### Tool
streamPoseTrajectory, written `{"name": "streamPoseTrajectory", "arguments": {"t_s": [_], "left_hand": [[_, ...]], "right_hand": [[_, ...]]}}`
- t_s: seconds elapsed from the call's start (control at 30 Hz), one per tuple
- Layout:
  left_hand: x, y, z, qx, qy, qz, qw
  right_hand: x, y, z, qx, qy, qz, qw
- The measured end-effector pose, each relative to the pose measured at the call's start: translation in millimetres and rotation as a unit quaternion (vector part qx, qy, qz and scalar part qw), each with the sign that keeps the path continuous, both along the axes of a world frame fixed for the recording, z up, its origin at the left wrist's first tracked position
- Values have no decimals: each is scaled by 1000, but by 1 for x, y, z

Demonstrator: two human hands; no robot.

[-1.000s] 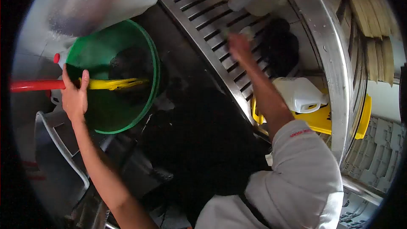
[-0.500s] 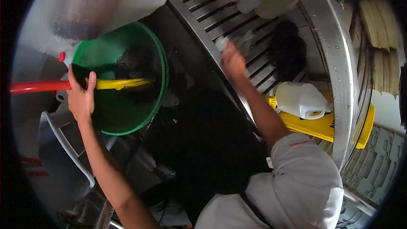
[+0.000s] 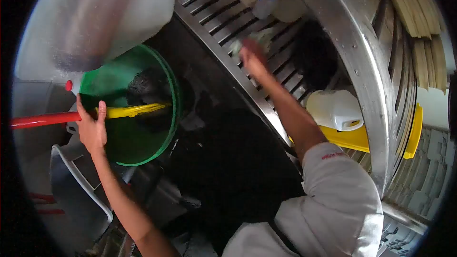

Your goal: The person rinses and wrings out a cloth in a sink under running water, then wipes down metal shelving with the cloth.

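My left hand lies across a long handle, its red part on the left and its yellow part on the right, at the near rim of a green bucket. Its thumb and index finger show; the others are hidden. Dark, bristly material sits inside the bucket. Over the slatted metal shelf, my right hand is closed on a pale, crumpled cloth, both blurred by motion.
On the shelf are a spray bottle with a blue top, a black bundle and a white jug above a yellow object. A curved metal edge borders it. A grey bin stands at left, a translucent container above.
My right hand and the cloth have shifted slightly left over the slats. The view has also shifted a little. My left hand stays at the handle and bucket rim.
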State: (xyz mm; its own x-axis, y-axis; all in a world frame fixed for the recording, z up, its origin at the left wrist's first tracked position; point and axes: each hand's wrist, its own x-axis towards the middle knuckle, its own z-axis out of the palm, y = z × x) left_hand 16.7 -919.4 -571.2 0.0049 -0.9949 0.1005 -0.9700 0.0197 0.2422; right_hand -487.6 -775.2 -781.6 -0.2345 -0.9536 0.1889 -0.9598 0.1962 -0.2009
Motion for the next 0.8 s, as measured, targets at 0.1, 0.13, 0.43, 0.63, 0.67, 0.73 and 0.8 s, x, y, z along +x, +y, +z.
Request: {"name": "streamPoseTrajectory", "arguments": {"t_s": [0.1,0.13,0.43,0.63,0.67,0.73,0.8], "left_hand": [[-2,3,4,3,14,-6,1000],[0,2,2,-1,18,-8,1000],[-6,1,4,11,-14,15,1000],[-1,3,7,15,10,1,1000],[-1,3,6,6,6,-1,1000],[-5,3,9,20,15,11,1000],[-7,3,14,26,18,16,999]], "right_hand": [[59,31,37,-51,-92,142,984],[63,32,50,-38,-107,164,980],[29,-123,26,47,-144,-48,987],[87,20,27,-39,-192,145,970],[88,40,36,24,-175,177,968],[92,68,54,105,-85,101,986],[96,59,53,113,1,35,993]]}}
